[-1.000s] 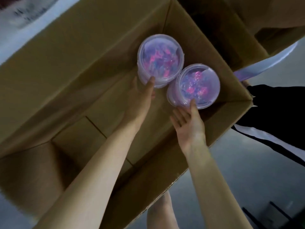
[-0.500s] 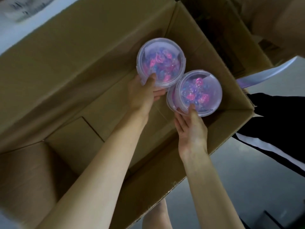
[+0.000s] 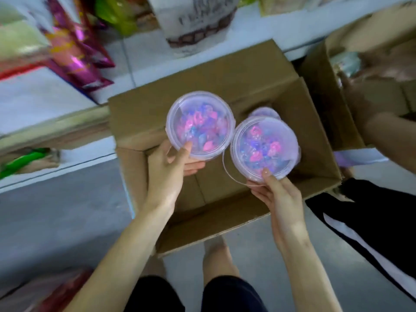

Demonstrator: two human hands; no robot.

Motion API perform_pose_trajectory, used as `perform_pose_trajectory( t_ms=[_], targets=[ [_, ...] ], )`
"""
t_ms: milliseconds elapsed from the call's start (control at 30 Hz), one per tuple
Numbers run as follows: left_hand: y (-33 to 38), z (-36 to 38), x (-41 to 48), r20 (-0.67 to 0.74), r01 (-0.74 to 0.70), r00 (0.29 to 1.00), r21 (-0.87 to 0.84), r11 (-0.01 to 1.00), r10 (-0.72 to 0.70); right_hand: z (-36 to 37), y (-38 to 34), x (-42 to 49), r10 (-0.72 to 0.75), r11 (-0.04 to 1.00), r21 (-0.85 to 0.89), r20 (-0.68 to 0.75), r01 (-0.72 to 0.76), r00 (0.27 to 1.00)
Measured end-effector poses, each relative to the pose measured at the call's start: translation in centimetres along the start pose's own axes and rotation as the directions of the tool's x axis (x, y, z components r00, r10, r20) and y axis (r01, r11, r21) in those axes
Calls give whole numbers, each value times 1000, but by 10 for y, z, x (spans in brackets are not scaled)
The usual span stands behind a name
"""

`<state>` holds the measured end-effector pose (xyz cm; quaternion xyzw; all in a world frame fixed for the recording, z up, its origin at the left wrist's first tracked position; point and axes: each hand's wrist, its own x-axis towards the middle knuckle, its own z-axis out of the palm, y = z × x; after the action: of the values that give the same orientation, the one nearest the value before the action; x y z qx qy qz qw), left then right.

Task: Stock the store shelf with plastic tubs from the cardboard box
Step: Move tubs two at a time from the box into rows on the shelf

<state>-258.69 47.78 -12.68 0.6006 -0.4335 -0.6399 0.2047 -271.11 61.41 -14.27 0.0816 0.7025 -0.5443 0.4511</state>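
Meanwhile, two tubs are held upright above the box point(image 3: 225, 70), lids up: the left tub point(image 3: 200, 124) gripped at its near rim by the left hand point(image 3: 166, 174), the right tub point(image 3: 264, 147) likewise by the right hand point(image 3: 279, 199). The shelf point(image 3: 33, 102) lies far and left, beyond the box, so the left hand is judged nearer. A third tub point(image 3: 264, 112) is seen inside.

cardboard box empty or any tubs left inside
Not empty: another tub shows inside the cardboard box, behind the tub in the right hand.
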Motion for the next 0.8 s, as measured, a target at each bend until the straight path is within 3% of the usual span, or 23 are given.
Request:
perform_pose_trajectory(
  t_ms=[233, 467, 667, 800],
  targets=[
    [98, -109, -90, -255, -209, 951, -121, 970, 173, 69, -91, -102, -147, 957, -188, 343, 221, 928],
    [170, -200, -179, -513, -507, 786, -219, 833, 344, 146, -160, -216, -365, 875, -54, 580, 481, 729],
    [229, -278, -220, -621, -682, 645, -206, 702, 444, 220, -197, -289, -403, 831, 42, 731, 554, 550],
    [272, -334, -227, -638, -738, 600, -210, 641, 482, 271, -216, -330, -440, 811, 117, 767, 573, 466]
  ],
)
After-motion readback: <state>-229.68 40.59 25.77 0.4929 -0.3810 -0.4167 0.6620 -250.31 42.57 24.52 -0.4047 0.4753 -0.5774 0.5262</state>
